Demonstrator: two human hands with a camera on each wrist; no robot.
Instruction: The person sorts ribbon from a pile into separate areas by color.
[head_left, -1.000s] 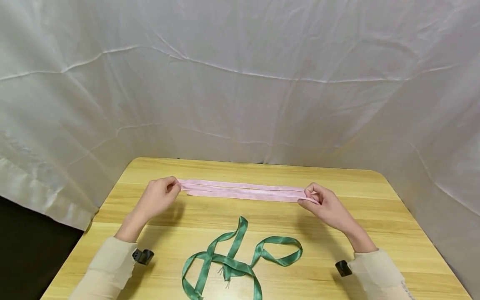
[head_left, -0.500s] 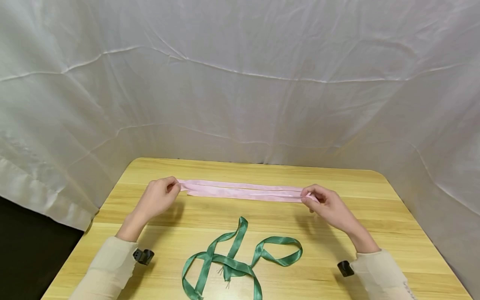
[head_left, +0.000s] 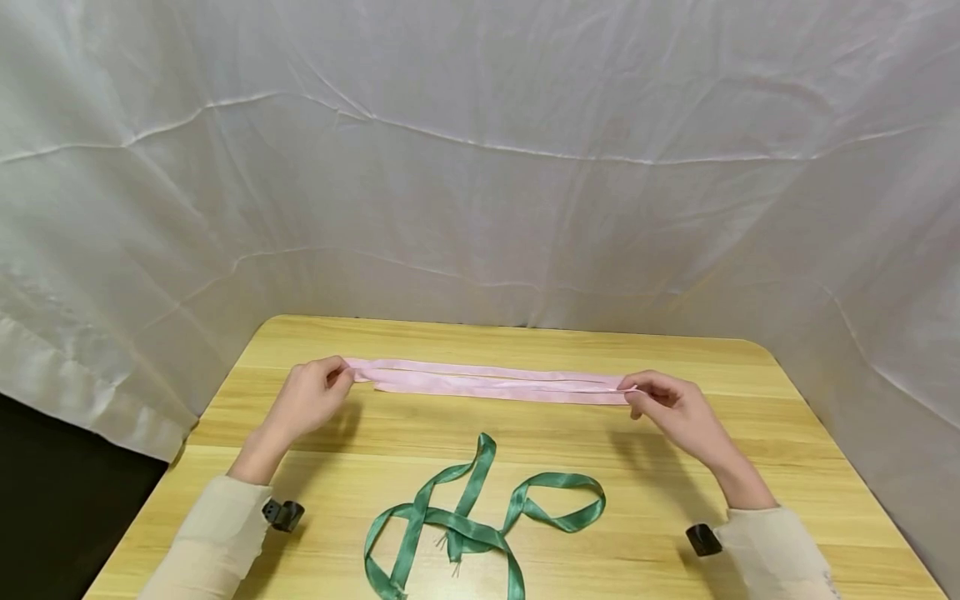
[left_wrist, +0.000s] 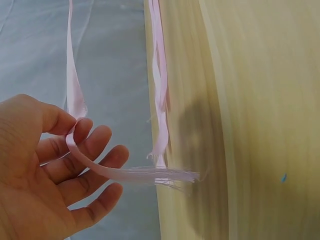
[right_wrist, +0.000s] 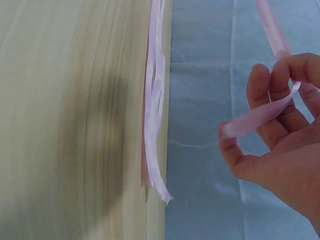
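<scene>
Crinkled white sheeting (head_left: 480, 167) hangs behind and around a light wooden table (head_left: 750, 433), on which we log two ribbons. The long pale pink satin ribbon (head_left: 487, 383) lies doubled across the far half of the table, stretched between the two hands and, by the head view, just above or resting on the wood; we cannot tell which. The left hand (head_left: 307, 400) pinches its left end between thumb and curled fingers; the left wrist view shows the strand passing over the fingers (left_wrist: 95, 145) and ending in a frayed tail (left_wrist: 170, 175). The right hand (head_left: 671, 408) pinches the right end likewise, the ribbon looped across the fingers (right_wrist: 272, 82). The dark green satin ribbon (head_left: 472, 521) lies loose in curls on the near half of the table, well apart from both hands. Risks, as we judge them: satin is slick and both holds sit close to the ends, so tension could pull an end free; the two layers could slide out of line or twist; the frayed tail could shed more threads. Hard to make out: whether there are two layers or more, where any fold lies, and the thumb contact in both wrist views. The green ribbon's near loop is cut off by the frame edge
</scene>
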